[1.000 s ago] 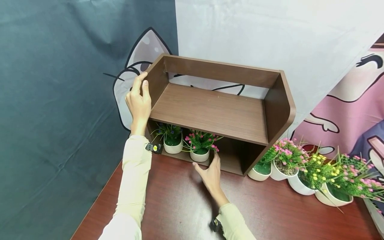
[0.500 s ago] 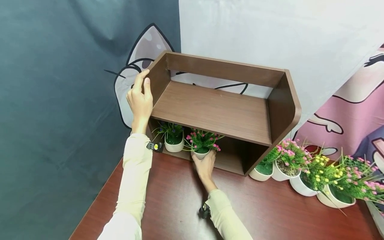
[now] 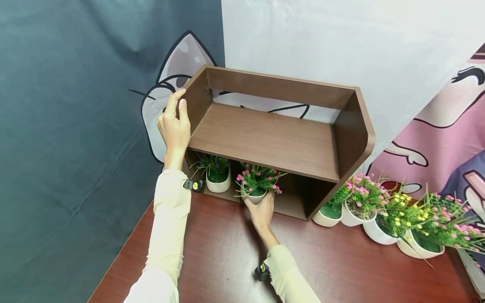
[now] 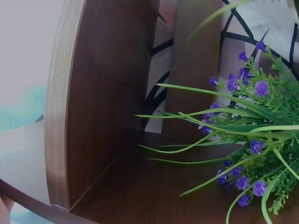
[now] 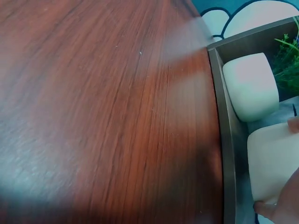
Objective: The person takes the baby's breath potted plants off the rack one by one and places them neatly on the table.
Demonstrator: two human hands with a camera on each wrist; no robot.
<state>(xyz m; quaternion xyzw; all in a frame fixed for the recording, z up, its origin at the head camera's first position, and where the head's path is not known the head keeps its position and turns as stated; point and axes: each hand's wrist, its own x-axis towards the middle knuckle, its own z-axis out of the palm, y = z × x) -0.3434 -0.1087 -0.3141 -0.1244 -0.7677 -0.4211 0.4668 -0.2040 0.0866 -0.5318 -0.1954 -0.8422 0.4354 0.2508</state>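
My right hand [image 3: 261,212] grips a white pot [image 3: 254,198] of pink flowers [image 3: 259,179] on the lower level of a brown shelf unit [image 3: 273,139]. In the right wrist view, a fingertip and part of the hand [image 5: 285,200] lie against that white pot [image 5: 271,163]. My left hand [image 3: 175,128] rests at the upper left side panel, its index fingertip at the edge; its far fingers are partly hidden. A white pot [image 3: 218,181] with purple flowers [image 4: 254,147] stands to the left of the gripped one.
Several potted plants line up right of the shelf, including a pink one [image 3: 361,195], a yellow one [image 3: 398,214] and another pink one [image 3: 428,240]. The red-brown table [image 3: 227,252] extends in front. A grey-green curtain [image 3: 75,126] hangs at the left.
My right hand has closed round the pot of pink flowers, after standing beside it with thumb spread. The pot has shifted slightly right. My left hand stays at the side panel.
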